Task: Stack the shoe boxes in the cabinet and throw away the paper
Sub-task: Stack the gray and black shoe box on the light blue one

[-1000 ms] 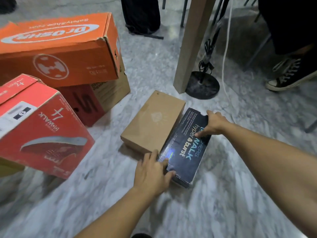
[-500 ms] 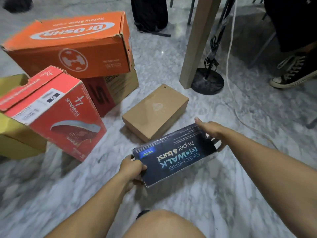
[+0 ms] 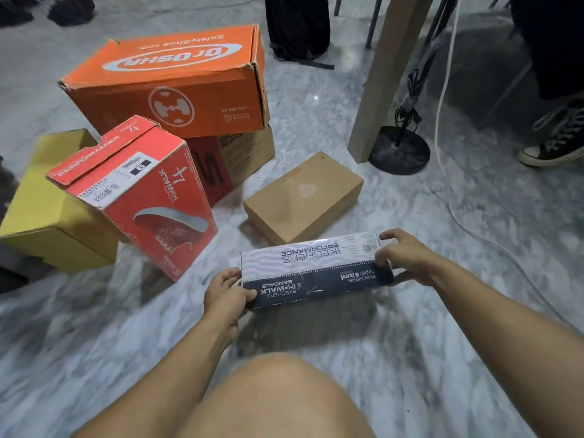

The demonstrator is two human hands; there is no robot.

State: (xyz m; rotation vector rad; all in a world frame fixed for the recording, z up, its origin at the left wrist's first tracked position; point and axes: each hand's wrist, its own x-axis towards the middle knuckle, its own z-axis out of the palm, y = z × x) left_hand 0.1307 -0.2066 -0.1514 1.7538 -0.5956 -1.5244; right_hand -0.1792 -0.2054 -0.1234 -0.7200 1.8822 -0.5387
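I hold a slim navy and white Skechers shoe box (image 3: 313, 268) above the marble floor, its long side across my view. My left hand (image 3: 226, 292) grips its left end and my right hand (image 3: 407, 257) grips its right end. Just beyond it a plain brown box (image 3: 303, 197) lies flat on the floor. Left of that a red Go Walk box (image 3: 142, 197) leans tilted against a yellow box (image 3: 47, 210). A big orange box (image 3: 177, 83) sits on top of a brown and red box (image 3: 234, 159). No cabinet or paper is in view.
A wooden table leg (image 3: 385, 80) and a black round stand base (image 3: 399, 151) stand at the right. A white cable (image 3: 442, 90) runs down across the floor. Another person's black sneaker (image 3: 556, 137) is at the far right. My bare knee (image 3: 278, 396) fills the bottom.
I lifted the navy box off the floor from beside the brown box, turned it sideways and tipped it, so its white side now faces up. Both hands keep their hold.
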